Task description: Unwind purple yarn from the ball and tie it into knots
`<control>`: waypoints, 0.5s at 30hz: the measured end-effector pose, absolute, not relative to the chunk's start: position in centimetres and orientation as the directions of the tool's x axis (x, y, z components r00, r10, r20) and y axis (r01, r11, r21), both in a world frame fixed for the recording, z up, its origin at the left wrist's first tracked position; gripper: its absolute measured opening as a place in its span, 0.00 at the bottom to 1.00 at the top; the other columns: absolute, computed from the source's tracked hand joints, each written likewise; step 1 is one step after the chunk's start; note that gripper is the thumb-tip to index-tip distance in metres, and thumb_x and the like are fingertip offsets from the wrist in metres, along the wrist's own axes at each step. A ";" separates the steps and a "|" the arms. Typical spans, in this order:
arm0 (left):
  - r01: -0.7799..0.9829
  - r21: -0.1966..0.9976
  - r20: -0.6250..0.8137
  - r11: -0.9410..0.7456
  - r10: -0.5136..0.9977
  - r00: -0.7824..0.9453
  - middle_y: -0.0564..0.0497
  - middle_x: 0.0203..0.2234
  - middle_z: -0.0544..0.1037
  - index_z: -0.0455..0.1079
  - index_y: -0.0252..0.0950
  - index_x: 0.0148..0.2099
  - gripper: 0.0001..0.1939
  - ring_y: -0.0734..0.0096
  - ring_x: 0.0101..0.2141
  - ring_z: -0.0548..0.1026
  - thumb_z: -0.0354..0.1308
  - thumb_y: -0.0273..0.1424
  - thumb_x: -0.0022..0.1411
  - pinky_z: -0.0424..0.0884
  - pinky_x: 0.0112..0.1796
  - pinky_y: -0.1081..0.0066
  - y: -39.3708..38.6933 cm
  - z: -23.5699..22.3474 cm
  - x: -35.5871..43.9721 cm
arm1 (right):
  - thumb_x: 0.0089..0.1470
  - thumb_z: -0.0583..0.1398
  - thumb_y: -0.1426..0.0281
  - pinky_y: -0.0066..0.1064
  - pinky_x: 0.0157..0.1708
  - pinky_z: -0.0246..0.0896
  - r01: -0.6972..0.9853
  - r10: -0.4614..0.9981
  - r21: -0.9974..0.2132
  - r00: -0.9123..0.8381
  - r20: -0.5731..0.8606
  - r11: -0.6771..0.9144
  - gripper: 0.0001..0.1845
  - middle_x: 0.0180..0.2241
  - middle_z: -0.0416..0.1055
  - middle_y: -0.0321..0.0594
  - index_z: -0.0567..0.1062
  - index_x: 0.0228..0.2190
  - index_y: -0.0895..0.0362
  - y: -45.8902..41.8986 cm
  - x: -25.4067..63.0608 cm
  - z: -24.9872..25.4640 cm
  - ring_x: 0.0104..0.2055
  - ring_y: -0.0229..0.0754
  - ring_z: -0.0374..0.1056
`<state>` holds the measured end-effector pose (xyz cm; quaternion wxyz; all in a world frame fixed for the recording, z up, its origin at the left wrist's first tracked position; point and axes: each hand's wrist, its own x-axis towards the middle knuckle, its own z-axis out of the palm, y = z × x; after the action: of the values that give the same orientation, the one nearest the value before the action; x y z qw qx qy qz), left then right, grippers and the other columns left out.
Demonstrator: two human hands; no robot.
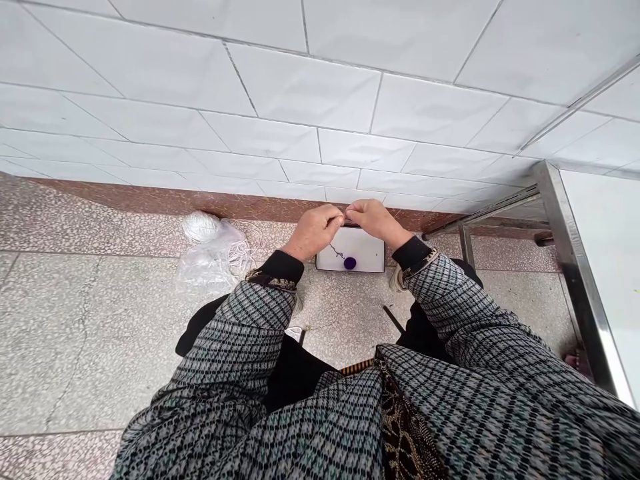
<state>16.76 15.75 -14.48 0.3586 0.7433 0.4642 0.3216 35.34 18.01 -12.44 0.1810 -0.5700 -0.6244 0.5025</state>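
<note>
My left hand (316,231) and my right hand (374,219) are raised close together, fingertips pinched and almost meeting. Below them, on the floor, sits a shallow white box (367,247) with a dark rim. Inside it lies a small round purple piece (350,263), maybe a spool or ball. A dark, kinked thread (338,254) runs from near this piece up to below my left hand, whose fingers seem closed on it. What my right fingertips pinch is too small to make out.
On the floor to the left are a ball of white yarn (201,227), loose white strands (241,255) and a clear plastic bag (203,270). A tiled wall (300,140) rises just ahead. At right stands a metal-framed table (575,253) with a white top.
</note>
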 end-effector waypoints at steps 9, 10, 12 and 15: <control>0.409 0.902 0.053 -0.139 0.975 0.216 0.49 0.28 0.77 0.74 0.36 0.30 0.10 0.64 0.33 0.73 0.58 0.32 0.64 0.69 0.41 0.67 16.6 -13.8 16.0 | 0.64 0.69 0.71 0.33 0.44 0.78 -0.108 0.675 -0.764 -0.557 -0.483 -0.636 0.09 0.32 0.84 0.43 0.77 0.31 0.59 17.2 35.4 -11.7 0.37 0.41 0.82; 0.403 0.910 0.010 -0.094 0.978 0.207 0.50 0.27 0.77 0.74 0.35 0.30 0.11 0.64 0.33 0.73 0.57 0.32 0.64 0.68 0.40 0.68 16.5 -13.9 16.2 | 0.64 0.69 0.70 0.33 0.45 0.78 -0.152 0.688 -0.755 -0.554 -0.469 -0.638 0.10 0.32 0.84 0.42 0.77 0.31 0.58 17.2 35.4 -11.7 0.37 0.40 0.83; 0.405 0.914 -0.076 -0.020 0.973 0.219 0.50 0.28 0.78 0.75 0.35 0.30 0.10 0.63 0.35 0.74 0.57 0.31 0.64 0.69 0.41 0.68 16.3 -14.3 16.6 | 0.65 0.68 0.68 0.33 0.46 0.78 -0.239 0.727 -0.744 -0.528 -0.440 -0.624 0.12 0.33 0.85 0.42 0.76 0.30 0.58 17.3 35.4 -11.8 0.38 0.40 0.83; 0.485 0.874 -0.159 0.007 0.948 0.274 0.51 0.27 0.78 0.75 0.35 0.32 0.10 0.64 0.34 0.74 0.57 0.32 0.64 0.68 0.41 0.68 15.7 -14.9 17.2 | 0.67 0.66 0.67 0.35 0.52 0.77 -0.360 0.797 -0.739 -0.462 -0.389 -0.569 0.13 0.37 0.86 0.43 0.75 0.29 0.56 17.5 35.3 -12.0 0.41 0.41 0.83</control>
<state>17.19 15.74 -14.95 0.4534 0.6569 0.5456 0.2554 35.28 17.54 -11.96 0.3602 -0.3734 -0.2926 0.8033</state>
